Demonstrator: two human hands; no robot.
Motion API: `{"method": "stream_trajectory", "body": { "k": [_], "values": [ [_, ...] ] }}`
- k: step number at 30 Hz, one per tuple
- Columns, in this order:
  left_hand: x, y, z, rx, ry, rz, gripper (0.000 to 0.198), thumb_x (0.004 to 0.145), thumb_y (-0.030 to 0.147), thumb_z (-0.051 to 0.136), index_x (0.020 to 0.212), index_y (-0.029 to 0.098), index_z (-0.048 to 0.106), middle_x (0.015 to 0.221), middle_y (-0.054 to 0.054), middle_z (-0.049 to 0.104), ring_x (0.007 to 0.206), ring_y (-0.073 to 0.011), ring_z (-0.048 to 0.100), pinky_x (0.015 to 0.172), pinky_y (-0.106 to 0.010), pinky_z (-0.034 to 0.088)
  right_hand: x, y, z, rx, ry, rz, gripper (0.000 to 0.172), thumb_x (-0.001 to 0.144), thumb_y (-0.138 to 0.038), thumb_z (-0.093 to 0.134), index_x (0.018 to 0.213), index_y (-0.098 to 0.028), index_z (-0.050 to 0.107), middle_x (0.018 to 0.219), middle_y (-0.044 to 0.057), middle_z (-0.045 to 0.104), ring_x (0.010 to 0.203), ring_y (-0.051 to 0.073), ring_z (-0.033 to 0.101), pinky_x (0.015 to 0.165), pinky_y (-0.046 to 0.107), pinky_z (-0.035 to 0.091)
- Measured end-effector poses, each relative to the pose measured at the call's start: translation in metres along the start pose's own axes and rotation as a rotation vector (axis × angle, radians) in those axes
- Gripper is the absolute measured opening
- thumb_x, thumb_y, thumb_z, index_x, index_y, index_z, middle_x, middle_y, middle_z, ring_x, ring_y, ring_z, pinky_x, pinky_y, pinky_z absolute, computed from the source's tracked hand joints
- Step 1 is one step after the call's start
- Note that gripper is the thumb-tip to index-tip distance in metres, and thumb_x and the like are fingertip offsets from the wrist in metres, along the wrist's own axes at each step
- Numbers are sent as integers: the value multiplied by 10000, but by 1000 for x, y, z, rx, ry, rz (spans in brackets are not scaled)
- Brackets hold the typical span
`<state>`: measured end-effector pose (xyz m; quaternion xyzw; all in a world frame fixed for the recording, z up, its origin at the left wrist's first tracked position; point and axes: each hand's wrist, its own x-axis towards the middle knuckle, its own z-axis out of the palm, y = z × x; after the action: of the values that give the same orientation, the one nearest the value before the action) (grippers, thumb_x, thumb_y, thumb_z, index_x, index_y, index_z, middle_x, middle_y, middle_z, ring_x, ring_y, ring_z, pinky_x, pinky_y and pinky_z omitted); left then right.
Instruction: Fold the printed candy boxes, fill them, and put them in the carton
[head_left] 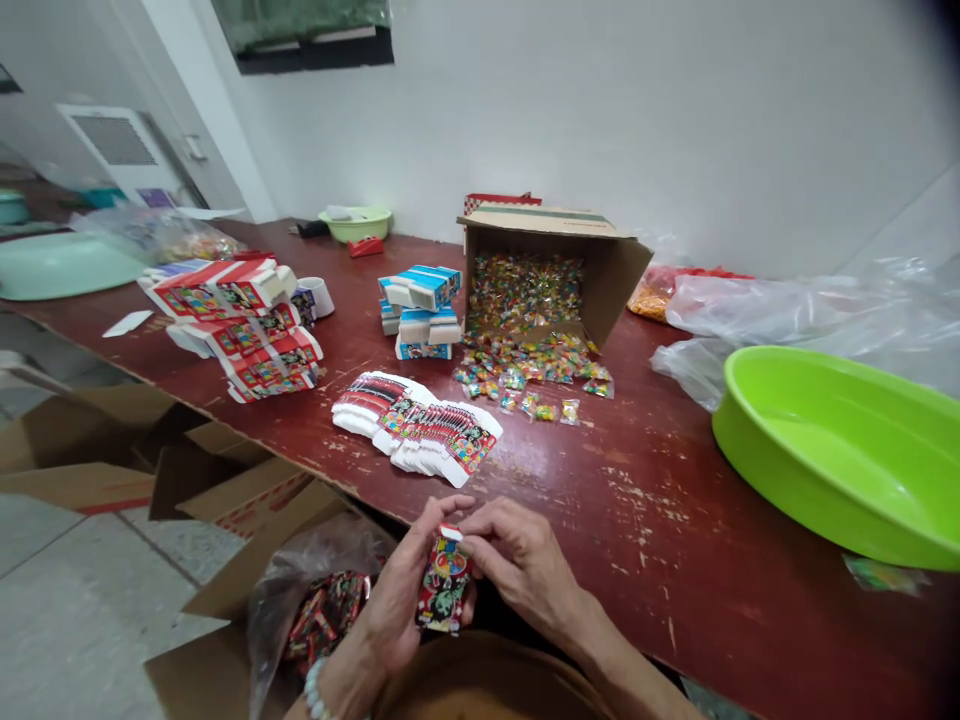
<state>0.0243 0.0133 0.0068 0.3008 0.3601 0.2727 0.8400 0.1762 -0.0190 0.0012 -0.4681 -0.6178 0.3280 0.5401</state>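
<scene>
Near the table's front edge, my left hand [409, 590] is wrapped round a small printed candy box [448, 580], red and black with coloured dots. My right hand [521, 560] pinches the box's white top flap between thumb and fingers. Just beyond my hands lies a fanned row of flat, unfolded candy boxes [420, 425] with white flaps. Small clear packets of coloured candy [540, 375] spill from a cardboard box [615, 285] tipped on its side. Whether the held box has anything inside cannot be seen.
Banded bundles of red cartons [255, 330] and blue cartons [426, 325] are stacked on the table. A green basin [825, 470] stands at right beside clear plastic bags [825, 310]. Below the table's left edge, a bag-lined carton contains many red-black candy boxes [326, 615].
</scene>
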Motion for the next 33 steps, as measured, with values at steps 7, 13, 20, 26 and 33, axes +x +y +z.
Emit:
{"method": "stream_trajectory", "body": {
  "k": [7,13,20,26,33],
  "values": [
    [3,-1,1,110,-14,66,790,841,739,430,1325,129,561,672,-61,673,459,-134,576,426,-207,440,11,-2,3,581,-85,404,269,719,-344,822,675,-140,652,946,88,743,524,91,591,459,205,463],
    [2,-5,-7,160,-68,65,765,873,720,374,1324,135,574,662,-64,673,422,-125,549,398,-205,427,5,-2,2,574,-102,418,257,738,-350,802,692,-145,654,960,76,733,478,80,563,465,227,474],
    [7,-5,-9,17,18,85,416,824,354,570,1197,183,640,972,-77,711,518,-141,592,404,-238,480,-11,8,11,172,-29,153,123,871,-332,676,836,-220,711,940,43,613,836,164,607,733,287,514],
    [9,-9,-25,169,141,154,457,800,373,562,1205,165,600,772,-51,699,474,-157,584,417,-238,448,-2,20,7,6,-103,137,104,868,-316,652,896,-234,709,989,49,609,903,176,601,777,303,502],
    [-7,-11,-134,886,619,257,485,815,553,539,1142,214,654,1034,-88,728,950,-282,666,784,-346,515,56,63,-60,-371,174,336,298,879,-412,554,1026,-185,679,938,59,658,755,187,582,737,335,476]
  ]
}}
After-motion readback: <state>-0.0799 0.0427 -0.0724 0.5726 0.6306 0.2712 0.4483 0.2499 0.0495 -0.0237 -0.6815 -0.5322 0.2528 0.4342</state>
